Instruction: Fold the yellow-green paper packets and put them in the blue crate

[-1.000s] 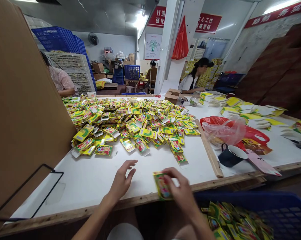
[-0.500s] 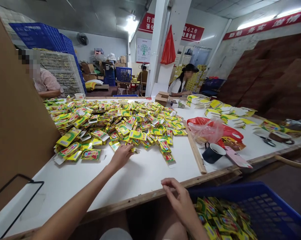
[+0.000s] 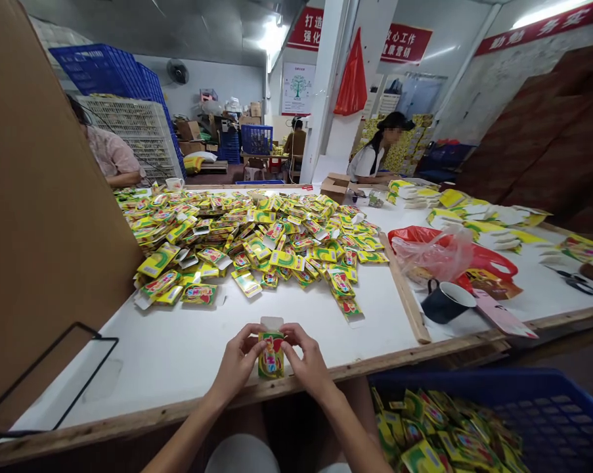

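Observation:
Between my two hands is a small yellow-green printed carton (image 3: 271,357), upright at the table's front edge, its pale top flap raised. My left hand (image 3: 243,355) pinches its left side with thumb and fingers. On the opposite side my right hand (image 3: 303,355) grips it the same way. Beyond them a wide heap of similar cartons (image 3: 286,260) spreads over the white table (image 3: 217,348); several have flaps standing out. Whether the held carton has anything inside cannot be seen.
A blue basket (image 3: 547,387) of cartons stands below the table at right. A wooden strip (image 3: 407,295) divides the tabletop; past it are a dark mug (image 3: 446,303), a red plastic bag (image 3: 493,258) and scissors (image 3: 576,282). Cardboard (image 3: 54,217) walls the left. Co-workers sit beyond.
My left hand has drawn back from the heap's front edge towards me with a carton. My right hand has moved left and up to meet it, and both now hold the carton.

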The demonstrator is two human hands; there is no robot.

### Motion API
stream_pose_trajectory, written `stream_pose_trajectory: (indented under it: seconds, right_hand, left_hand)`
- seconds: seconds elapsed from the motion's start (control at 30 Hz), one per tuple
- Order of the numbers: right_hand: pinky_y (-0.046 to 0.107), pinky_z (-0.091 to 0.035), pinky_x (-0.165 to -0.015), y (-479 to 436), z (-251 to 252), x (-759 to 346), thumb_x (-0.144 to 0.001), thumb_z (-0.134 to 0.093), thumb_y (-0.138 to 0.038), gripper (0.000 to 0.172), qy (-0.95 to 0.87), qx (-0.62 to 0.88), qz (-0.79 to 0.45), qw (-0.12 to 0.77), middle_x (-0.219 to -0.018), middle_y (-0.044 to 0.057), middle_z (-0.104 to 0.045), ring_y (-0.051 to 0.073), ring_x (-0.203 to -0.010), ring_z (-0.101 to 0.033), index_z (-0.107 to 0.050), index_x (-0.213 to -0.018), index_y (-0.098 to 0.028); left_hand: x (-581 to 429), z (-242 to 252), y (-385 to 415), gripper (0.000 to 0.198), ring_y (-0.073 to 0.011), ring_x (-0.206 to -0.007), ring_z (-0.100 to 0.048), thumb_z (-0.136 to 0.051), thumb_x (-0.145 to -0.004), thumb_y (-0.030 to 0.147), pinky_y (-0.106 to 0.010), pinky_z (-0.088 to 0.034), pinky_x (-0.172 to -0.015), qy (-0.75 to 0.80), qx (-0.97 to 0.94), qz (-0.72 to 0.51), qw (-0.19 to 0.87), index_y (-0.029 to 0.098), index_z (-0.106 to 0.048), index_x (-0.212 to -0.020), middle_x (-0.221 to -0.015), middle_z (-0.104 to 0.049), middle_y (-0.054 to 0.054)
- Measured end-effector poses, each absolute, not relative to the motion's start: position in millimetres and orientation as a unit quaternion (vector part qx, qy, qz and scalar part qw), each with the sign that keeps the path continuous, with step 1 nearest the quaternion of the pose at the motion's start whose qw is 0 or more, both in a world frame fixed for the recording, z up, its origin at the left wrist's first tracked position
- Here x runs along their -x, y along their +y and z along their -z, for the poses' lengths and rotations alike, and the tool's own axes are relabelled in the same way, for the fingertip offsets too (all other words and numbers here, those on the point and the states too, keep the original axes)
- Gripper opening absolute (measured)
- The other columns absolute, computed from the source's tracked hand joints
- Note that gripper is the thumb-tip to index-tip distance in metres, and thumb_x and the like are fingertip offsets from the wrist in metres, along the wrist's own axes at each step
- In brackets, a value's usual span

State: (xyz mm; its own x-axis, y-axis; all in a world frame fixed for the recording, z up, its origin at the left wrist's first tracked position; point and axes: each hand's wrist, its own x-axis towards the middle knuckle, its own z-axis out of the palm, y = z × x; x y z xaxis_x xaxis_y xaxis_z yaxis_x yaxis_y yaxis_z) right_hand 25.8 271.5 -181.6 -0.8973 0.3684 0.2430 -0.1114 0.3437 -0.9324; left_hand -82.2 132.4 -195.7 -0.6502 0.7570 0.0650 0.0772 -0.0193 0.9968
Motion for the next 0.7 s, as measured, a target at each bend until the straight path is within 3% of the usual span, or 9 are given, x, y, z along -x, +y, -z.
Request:
stream_pose_trajectory:
  seconds: [0.17,0.33,0.47,0.7]
  right_hand:
    - [0.026,-0.044,-0.074,278,174,-11,-0.083,-0.049,-0.016,0.008,-0.824,0.082,-0.512,0.228,-0.082,0.003,-0.059,0.014,-0.079,-0.056,-0.057,-0.081,-0.015]
    - [0.026,-0.046,-0.077,274,176,-7,-0.085,-0.047,-0.015,0.017,-0.79,0.079,-0.554,0.25,-0.087,0.003,-0.061,0.013,-0.084,-0.058,-0.053,-0.101,-0.016]
    - [0.024,-0.045,-0.075,269,173,-11,-0.083,-0.054,-0.019,0.01,-0.812,0.044,-0.53,0.24,-0.091,0.005,-0.061,0.014,-0.086,-0.057,-0.062,-0.085,-0.015]
    - [0.024,-0.044,-0.066,263,170,0,-0.081,-0.055,-0.021,0.01,-0.81,0.115,-0.528,0.227,-0.076,0.002,-0.061,0.012,-0.069,-0.054,-0.062,-0.08,-0.014]
  left_hand:
    - [87,194,132,0.016,-0.0175,-0.095,-0.057,-0.055,-0.084,0.028,-0.03,-0.046,-0.086,0.657,-0.348,-0.636,0.206,0.013,-0.055,-0.09,-0.097,-0.059,-0.007]
    - [79,192,133,0.025,-0.0155,-0.095,-0.057,-0.054,-0.085,0.026,-0.03,-0.047,-0.086,0.656,-0.332,-0.654,0.178,0.018,-0.048,-0.108,-0.102,-0.059,-0.006]
    - [76,185,130,0.017,-0.0163,-0.092,-0.058,-0.052,-0.086,0.03,-0.028,-0.046,-0.083,0.69,-0.357,-0.61,0.154,0.014,-0.058,-0.092,-0.096,-0.061,-0.007]
    - [75,181,135,0.023,-0.0152,-0.08,-0.057,-0.056,-0.083,0.035,-0.026,-0.047,-0.073,0.715,-0.293,-0.616,0.153,0.013,-0.06,-0.089,-0.086,-0.062,-0.005]
